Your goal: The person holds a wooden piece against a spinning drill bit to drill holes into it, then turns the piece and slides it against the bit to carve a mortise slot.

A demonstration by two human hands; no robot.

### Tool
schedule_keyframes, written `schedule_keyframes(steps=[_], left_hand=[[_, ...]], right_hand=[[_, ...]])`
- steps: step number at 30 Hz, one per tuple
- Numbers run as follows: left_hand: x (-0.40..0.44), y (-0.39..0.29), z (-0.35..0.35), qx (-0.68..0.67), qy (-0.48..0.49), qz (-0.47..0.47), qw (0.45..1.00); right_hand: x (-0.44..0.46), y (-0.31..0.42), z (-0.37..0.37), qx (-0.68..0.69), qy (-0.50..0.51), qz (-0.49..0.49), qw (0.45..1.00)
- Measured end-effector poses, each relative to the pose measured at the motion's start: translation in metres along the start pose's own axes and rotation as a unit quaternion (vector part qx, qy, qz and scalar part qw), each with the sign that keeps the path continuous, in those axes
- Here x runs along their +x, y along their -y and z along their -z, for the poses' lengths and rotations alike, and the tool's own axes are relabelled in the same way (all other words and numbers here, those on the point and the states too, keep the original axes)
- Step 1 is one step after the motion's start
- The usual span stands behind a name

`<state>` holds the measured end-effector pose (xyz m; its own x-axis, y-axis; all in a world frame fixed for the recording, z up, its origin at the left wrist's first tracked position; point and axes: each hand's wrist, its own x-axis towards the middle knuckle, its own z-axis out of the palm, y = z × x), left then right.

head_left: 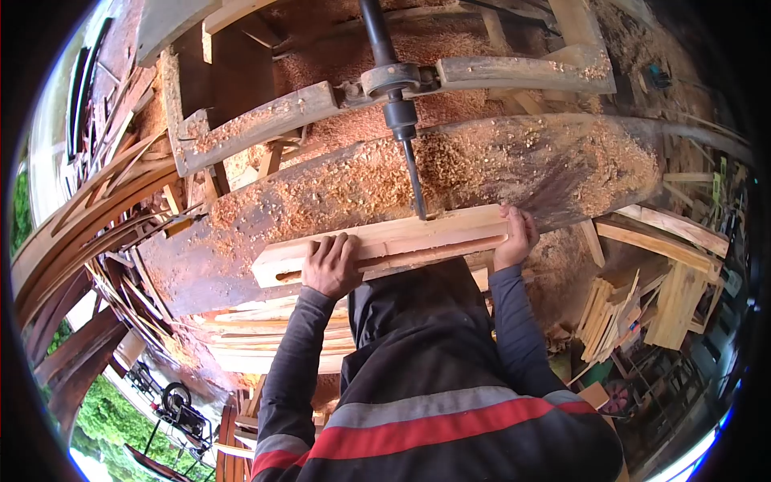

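A pale wooden beam [385, 243] with a long slot cut along its near face lies across the shavings-covered bench [313, 193]. My left hand [332, 265] grips the beam left of its middle, fingers wrapped over the top edge. Around the beam's right end my right hand [516, 236] is closed, by the end of the slot. A dark drill bit [414, 181] comes from a chuck [400, 116] on a shaft above, and its tip meets the beam's far edge between my hands. Whether the bit is turning cannot be seen.
A wooden frame [265, 124] holds the shaft's bearing [389, 79] beyond the bench. Wood shavings lie on the bench and floor. Long curved boards [96, 197] are at the left, stacked wood pieces [614, 317] at the right, and a motorbike [181, 406] at the lower left.
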<state>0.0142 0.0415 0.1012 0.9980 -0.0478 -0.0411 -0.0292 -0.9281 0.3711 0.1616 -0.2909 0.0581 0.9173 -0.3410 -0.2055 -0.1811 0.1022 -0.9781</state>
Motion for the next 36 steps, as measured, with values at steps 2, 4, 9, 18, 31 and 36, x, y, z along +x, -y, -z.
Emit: schedule_keyframes(steps=[2,4,9,18,31,36], left_hand=[[0.001,-0.002,0.0,-0.008,-0.004,0.002,1.0],[0.001,-0.004,0.001,-0.002,-0.017,0.009,1.0],[0.004,-0.005,0.001,0.02,-0.02,0.011,1.0],[0.006,-0.004,-0.001,0.012,-0.034,0.03,0.999],[0.007,-0.006,0.0,0.009,-0.021,0.06,0.998],[0.002,-0.01,-0.01,0.048,-0.069,0.061,0.995]], right_hand=[[0.0,-0.001,0.002,-0.002,0.009,-0.007,1.0],[0.003,-0.001,0.001,-0.005,0.028,0.003,1.0],[0.011,0.001,-0.007,-0.017,0.039,0.006,0.999],[0.021,0.0,-0.015,-0.021,0.033,-0.014,0.999],[0.034,0.004,-0.029,0.027,0.081,0.027,0.996],[0.046,0.002,-0.039,-0.011,0.081,0.019,0.996]])
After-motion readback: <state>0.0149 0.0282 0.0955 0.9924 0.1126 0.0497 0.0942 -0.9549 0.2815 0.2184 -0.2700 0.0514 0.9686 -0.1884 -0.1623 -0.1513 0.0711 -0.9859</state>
